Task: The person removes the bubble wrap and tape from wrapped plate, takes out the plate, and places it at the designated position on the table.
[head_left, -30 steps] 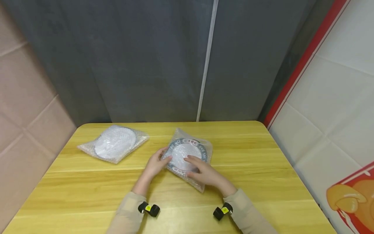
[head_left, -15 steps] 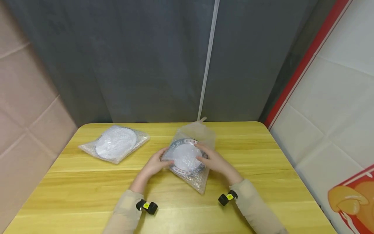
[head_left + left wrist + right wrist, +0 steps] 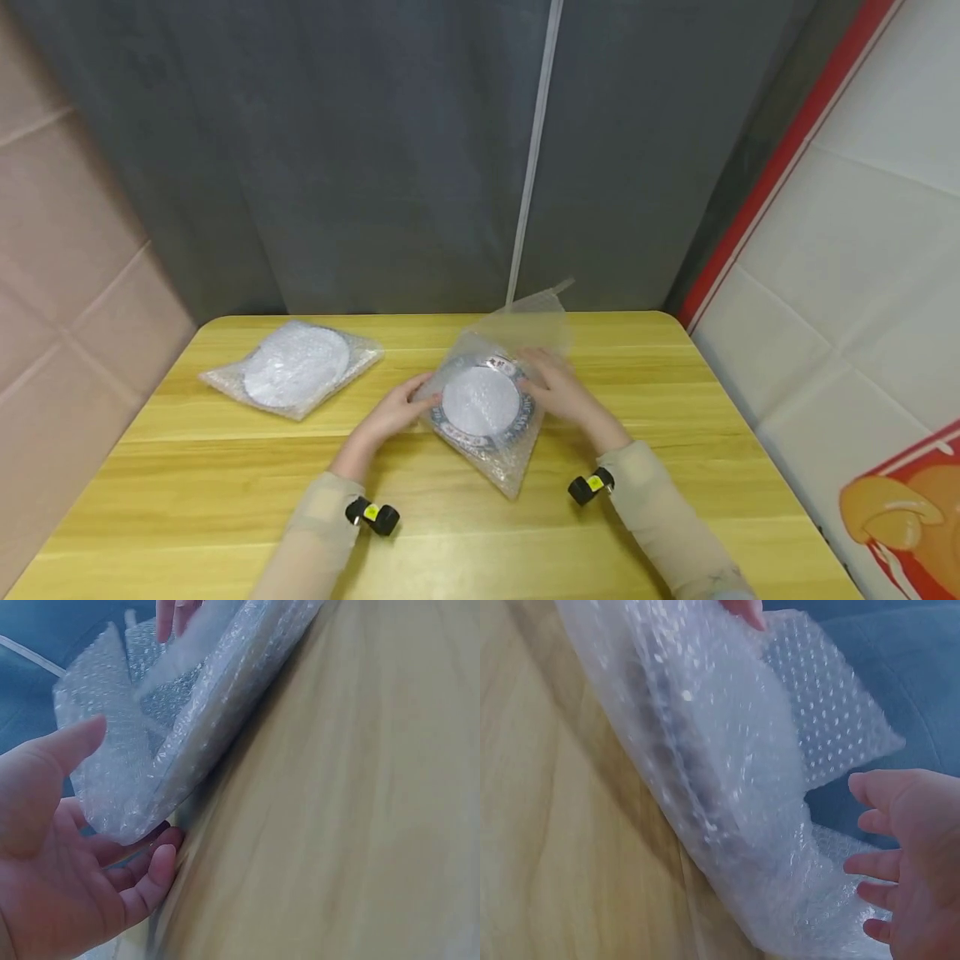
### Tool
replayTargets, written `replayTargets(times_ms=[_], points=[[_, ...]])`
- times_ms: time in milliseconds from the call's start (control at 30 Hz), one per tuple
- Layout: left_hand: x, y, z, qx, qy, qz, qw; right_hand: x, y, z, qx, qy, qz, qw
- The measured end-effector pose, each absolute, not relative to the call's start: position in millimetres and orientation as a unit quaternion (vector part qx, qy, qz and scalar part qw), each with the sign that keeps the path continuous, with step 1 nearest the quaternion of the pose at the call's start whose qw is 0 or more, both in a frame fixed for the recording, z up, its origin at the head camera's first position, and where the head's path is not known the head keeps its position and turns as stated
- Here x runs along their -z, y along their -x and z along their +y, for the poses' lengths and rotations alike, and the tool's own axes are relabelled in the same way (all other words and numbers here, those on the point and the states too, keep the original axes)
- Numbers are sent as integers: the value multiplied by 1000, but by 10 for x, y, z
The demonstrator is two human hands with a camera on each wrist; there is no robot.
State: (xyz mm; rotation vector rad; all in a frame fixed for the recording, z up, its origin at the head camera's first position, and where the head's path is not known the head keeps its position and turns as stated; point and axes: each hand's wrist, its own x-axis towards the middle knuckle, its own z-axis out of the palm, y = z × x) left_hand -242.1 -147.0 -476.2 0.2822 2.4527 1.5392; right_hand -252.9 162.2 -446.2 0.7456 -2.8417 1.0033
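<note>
In the head view, a bubble-wrap bag (image 3: 510, 475) lies at the middle of the table, holding a round plate (image 3: 480, 402) with a white centre and a dark lettered rim. My left hand (image 3: 393, 412) holds the bag's left edge, thumb above and fingers beneath. In the left wrist view, the bag's corner sits between thumb and curled fingers of that left hand (image 3: 82, 855). My right hand (image 3: 566, 396) is at the right edge, partly behind the clear raised flap (image 3: 536, 321). In the right wrist view, that right hand (image 3: 922, 855) has its fingers extended beside the bubble wrap.
Another bubble-wrapped round plate (image 3: 296, 367) lies at the back left of the wooden table (image 3: 675, 433). A dark curtain (image 3: 375, 167) hangs behind the table. Pale panels flank it, the right panel (image 3: 840, 275) bearing a red stripe.
The bag's far flap has lifted and stretched up toward the back right. My right hand has moved from over the plate's centre to its right edge. My left hand stays at the left edge.
</note>
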Motion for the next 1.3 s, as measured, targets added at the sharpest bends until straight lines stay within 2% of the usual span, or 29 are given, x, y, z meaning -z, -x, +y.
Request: replayTargets(times_ms=[233, 800, 1100, 1300], points=[[4764, 2485, -1524, -544, -83, 827, 117, 4461, 2575, 1699, -309, -211, -927, 30], [4813, 2557, -1689, -522, -7, 851, 61, 4521, 2547, 1999, -352, -149, -922, 61], [4863, 2579, -1767, -528, 10, 849, -28, 4632, 2527, 2199, -396, -119, -910, 39], [4841, 2568, -1843, -552, -1, 831, -69, 4685, 2508, 2291, -396, -119, -910, 37]])
